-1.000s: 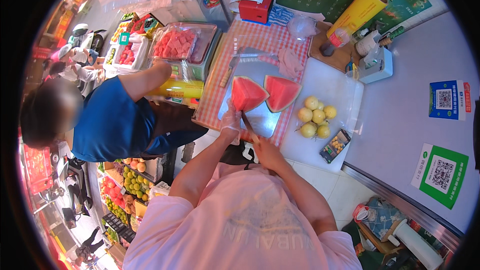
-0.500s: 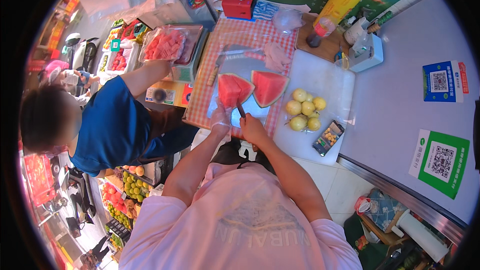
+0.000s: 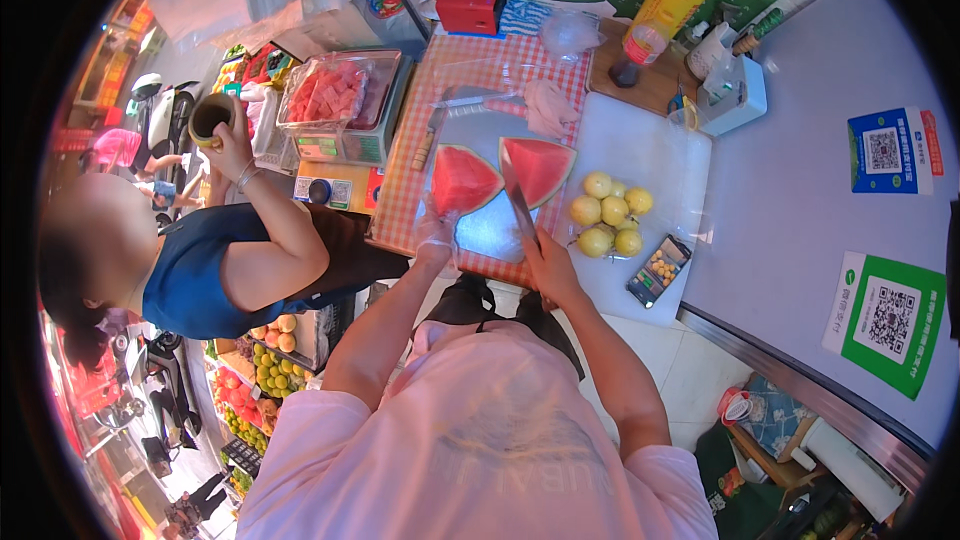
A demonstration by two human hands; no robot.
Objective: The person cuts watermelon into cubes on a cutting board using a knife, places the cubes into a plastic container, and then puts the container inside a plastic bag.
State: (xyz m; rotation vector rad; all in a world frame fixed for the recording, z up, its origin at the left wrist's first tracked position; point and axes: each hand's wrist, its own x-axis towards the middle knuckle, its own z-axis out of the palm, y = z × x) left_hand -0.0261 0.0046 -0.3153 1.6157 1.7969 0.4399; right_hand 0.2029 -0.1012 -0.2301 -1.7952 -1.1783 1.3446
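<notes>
The work looks partway along, judged by what lies on the silvery board (image 3: 483, 237): the melon there is already parted into a left wedge (image 3: 461, 180) and a right wedge (image 3: 541, 170), both with rind on and neither reduced to small pieces. The left hand (image 3: 433, 232), in a clear glove, is at the board's left side against the near corner of the left wedge; whether its grip is closed around the rind I cannot tell. The right hand (image 3: 549, 266), at the board's near right corner, has its grip wrapped around the handle of a knife (image 3: 519, 203), whose blade overlaps the right wedge in view; contact is unclear. Beyond the board's left side, a clear tub (image 3: 378, 65) holds cut red chunks (image 3: 328, 92), so smaller cutting appears done there, while dividing these two wedges further seems left. Yellow fruits (image 3: 613, 211) sit right of the board, whole.
</notes>
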